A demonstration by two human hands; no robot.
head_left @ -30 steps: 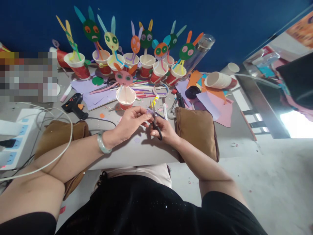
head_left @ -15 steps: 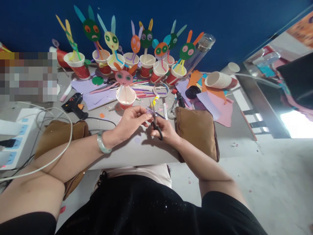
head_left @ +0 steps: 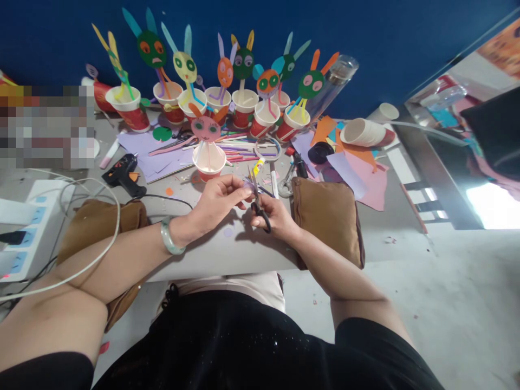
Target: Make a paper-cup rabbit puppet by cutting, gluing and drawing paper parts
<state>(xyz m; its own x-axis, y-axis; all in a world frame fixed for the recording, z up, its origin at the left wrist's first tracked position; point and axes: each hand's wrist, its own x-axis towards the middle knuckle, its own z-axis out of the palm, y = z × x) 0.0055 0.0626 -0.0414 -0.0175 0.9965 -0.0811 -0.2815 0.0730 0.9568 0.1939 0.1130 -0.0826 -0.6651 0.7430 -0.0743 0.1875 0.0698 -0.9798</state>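
Your left hand (head_left: 222, 196) pinches what looks like a scrap of purple paper (head_left: 246, 184) between thumb and fingers; your right hand (head_left: 278, 218) is wrapped about the scissors (head_left: 255, 189), and how wide the blades stand is hard to tell. Going left to right, the glue gun (head_left: 125, 176) lies beyond your left forearm, and a cup (head_left: 209, 175) with a pink face (head_left: 206, 130) stands just beyond your left hand. A pale disc (head_left: 228, 232) lies on the table (head_left: 195, 262), nearer you. The paper, beside the blades, should be light, limp and easily creased, so pinch it by its edge. The scissors should be stiff and heavier; hold them by the black loops. Their long axis runs away from you, blades tipped slightly left, loops towards you. Right of your right hand sits a brown pad (head_left: 327, 216)
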